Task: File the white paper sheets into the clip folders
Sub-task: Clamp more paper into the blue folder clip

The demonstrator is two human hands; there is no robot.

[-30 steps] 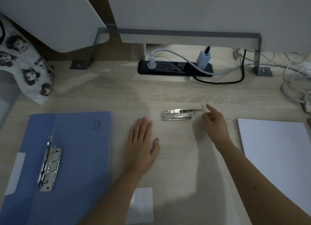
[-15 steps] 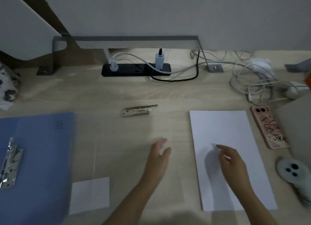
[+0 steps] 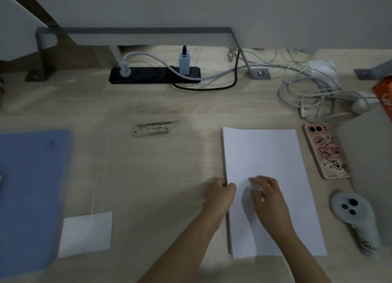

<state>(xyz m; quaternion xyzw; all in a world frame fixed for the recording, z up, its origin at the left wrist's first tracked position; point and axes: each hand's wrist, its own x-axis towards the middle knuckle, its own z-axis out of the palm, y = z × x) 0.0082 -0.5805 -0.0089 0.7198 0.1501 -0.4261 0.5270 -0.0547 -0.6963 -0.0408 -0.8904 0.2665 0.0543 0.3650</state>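
1. The white paper sheets (image 3: 265, 155) lie stacked directly under your hands, right of centre on the worktop (image 3: 159, 176), with the long axis running away from you.
2. Your left hand (image 3: 219, 194) grips the stack's left long edge, thumb on top and fingers curled at the side.
3. Your right hand (image 3: 267, 195) sits on the top sheet with bent fingers. Blur hides whether it pinches a sheet or only presses.
4. The blue folder (image 3: 29, 187) lies well apart to your left, at the frame's edge. The loose-looking metal clip (image 3: 153, 129) lies nearer, up and left of the stack, so the sheets probably travel leftward.
5. That path looks open apart from a white label (image 3: 86, 234) near you.
6. A phone (image 3: 325, 153) lies just beside the stack's right edge and a controller (image 3: 352, 212) sits near its lower right, both away from the leftward route.
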